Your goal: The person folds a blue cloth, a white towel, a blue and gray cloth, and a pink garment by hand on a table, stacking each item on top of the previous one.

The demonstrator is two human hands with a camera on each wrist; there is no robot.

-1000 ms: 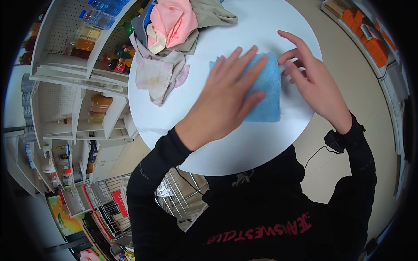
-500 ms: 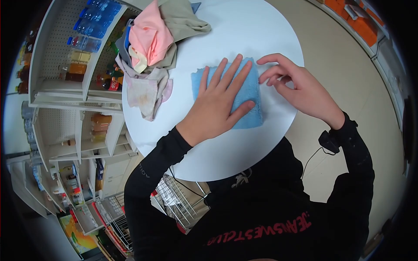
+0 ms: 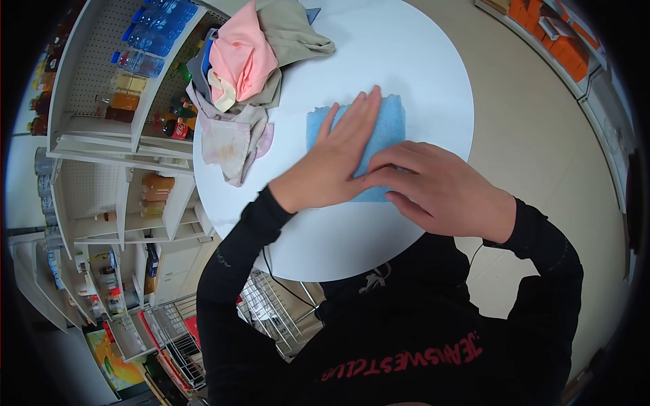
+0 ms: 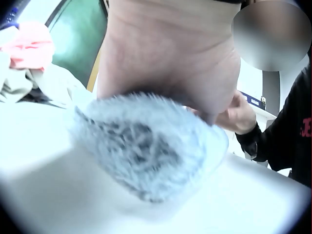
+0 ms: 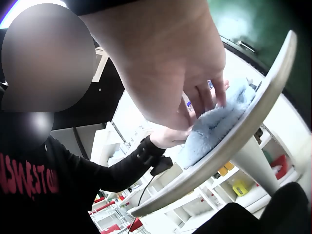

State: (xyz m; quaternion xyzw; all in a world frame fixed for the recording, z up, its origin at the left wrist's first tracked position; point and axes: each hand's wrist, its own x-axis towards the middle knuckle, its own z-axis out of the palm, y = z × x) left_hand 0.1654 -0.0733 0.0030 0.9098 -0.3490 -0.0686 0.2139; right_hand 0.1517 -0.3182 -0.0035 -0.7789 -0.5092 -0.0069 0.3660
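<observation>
A folded blue fluffy towel (image 3: pixel 387 125) lies on the round white table. My left hand (image 3: pixel 328 162) rests on its left part, with the fingers stretched toward the far edge. From the near right, my right hand (image 3: pixel 450 193) reaches over the towel, fingers slightly bent and fingertips beside the left thumb. The left wrist view shows the thick rounded edge of the towel (image 4: pixel 146 151) below the left palm (image 4: pixel 165 58). Seen from the right wrist, the right fingers (image 5: pixel 204 95) point down onto the towel (image 5: pixel 212 131), near the table's edge.
At the table's far left is a heap of crumpled cloths, with a pink cloth (image 3: pixel 244 57), an olive cloth (image 3: pixel 294 34) and a stained pale cloth (image 3: pixel 233 142). Shelves with bottles (image 3: pixel 156 30) stand to the left. A wire cart (image 3: pixel 271 311) is below the table's near left edge.
The right hand has come from the towel's right side leftward and nearer the body, onto the towel by the left thumb. The left hand stays on the towel, its spread fingers now closer together.
</observation>
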